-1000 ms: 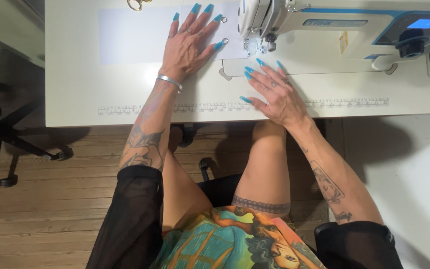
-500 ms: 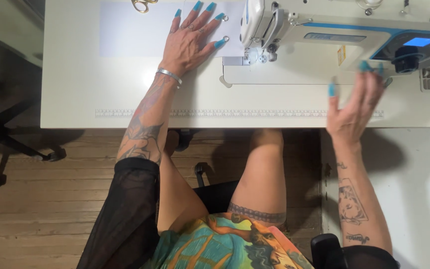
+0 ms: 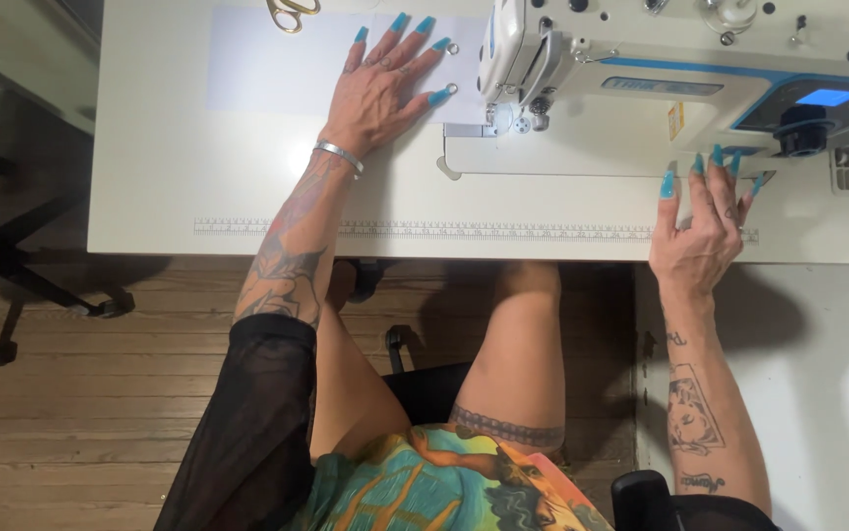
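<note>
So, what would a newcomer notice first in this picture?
Probably the long turquoise nails: the left hand lies flat on white fabric beside the white sewing machine, while the right hand rests at the table's near edge. Gold scissors lie at the top.

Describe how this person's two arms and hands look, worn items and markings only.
Both hands carry long, pointed turquoise nails. The left hand has a silver bangle at the wrist, and dark tattoos run along that forearm. The right hand shows small finger tattoos, with a figure tattoo and smaller marks on its forearm. Sheer black sleeves cover the upper arms.
</note>
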